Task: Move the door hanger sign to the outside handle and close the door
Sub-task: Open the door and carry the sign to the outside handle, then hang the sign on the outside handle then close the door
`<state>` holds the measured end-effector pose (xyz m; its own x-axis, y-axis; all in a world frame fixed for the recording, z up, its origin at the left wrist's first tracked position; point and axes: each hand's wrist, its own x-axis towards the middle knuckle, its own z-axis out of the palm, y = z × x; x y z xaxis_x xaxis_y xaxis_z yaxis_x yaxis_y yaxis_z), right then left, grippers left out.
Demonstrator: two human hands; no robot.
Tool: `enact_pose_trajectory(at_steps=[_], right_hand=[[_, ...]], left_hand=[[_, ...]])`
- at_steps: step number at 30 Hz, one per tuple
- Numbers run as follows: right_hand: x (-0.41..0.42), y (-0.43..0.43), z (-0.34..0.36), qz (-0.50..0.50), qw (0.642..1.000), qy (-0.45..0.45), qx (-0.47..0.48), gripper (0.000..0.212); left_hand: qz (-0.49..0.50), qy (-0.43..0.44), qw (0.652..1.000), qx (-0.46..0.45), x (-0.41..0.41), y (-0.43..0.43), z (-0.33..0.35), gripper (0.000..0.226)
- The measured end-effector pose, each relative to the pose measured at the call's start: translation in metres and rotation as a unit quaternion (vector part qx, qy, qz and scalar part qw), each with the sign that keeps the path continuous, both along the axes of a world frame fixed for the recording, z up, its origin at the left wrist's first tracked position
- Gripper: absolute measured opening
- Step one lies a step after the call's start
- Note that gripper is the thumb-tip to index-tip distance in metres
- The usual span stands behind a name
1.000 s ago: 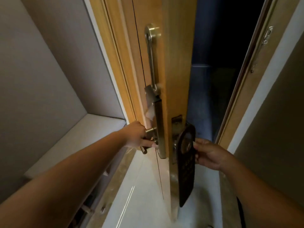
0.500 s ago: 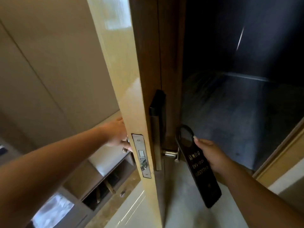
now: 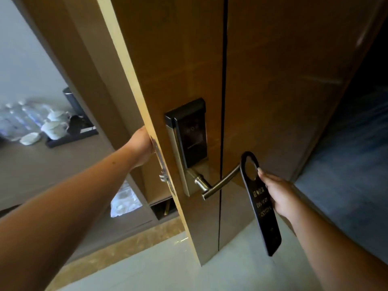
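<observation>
Head view: right hand (image 3: 276, 196) holds sign (image 3: 261, 204), seemingly at handle (image 3: 220, 182).

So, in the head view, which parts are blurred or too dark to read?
Head view: the bottles and cups at far left are smeared by blur; the hallway at upper right is nearly black; the door carries soft glare streaks; the sign in the right hand shows gold lettering, only partly legible.
</observation>
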<state>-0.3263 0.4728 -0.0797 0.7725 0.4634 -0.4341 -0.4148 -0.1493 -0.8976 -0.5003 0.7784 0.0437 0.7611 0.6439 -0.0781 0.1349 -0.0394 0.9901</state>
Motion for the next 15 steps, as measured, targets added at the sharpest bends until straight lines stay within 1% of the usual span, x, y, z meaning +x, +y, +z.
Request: enact_pose_trajectory(at_steps=[1, 2, 3, 5, 6, 8, 11, 13, 15], right_hand=[[0.001, 0.008, -0.001, 0.025, 1.000, 0.003, -0.004, 0.028], [0.001, 0.017, -0.001, 0.053, 0.999, 0.005, -0.012, 0.029], [0.000, 0.027, 0.001, 0.083, 0.996, 0.005, -0.024, 0.030], [-0.004, 0.046, 0.006, 0.127, 0.991, -0.001, -0.038, 0.031], [-0.007, 0.054, 0.010, 0.137, 0.990, -0.005, -0.039, 0.032], [-0.016, 0.070, 0.018, 0.161, 0.986, -0.026, -0.043, 0.032], [-0.034, 0.085, 0.020, 0.208, 0.975, -0.068, -0.045, 0.030], [-0.045, 0.088, 0.016, 0.245, 0.966, -0.066, -0.039, 0.024], [-0.050, 0.089, 0.011, 0.279, 0.958, -0.058, -0.030, 0.019]], left_hand=[[0.004, -0.012, 0.999, -0.032, -0.002, -0.002, 0.003, 0.050], [0.002, -0.015, 0.999, -0.042, -0.005, -0.003, 0.007, 0.052], [0.006, -0.016, 0.998, -0.055, -0.007, -0.002, 0.010, 0.049], [0.038, -0.022, 0.996, -0.075, -0.005, 0.004, 0.017, 0.036], [0.043, -0.019, 0.995, -0.083, -0.003, 0.008, 0.018, 0.030], [0.068, -0.016, 0.993, -0.091, 0.000, 0.014, 0.017, 0.026], [0.104, -0.044, 0.987, -0.111, 0.004, 0.017, 0.010, 0.028], [0.126, -0.058, 0.983, -0.120, 0.006, 0.017, 0.008, 0.028], [0.134, -0.065, 0.982, -0.115, 0.005, 0.014, 0.010, 0.032]])
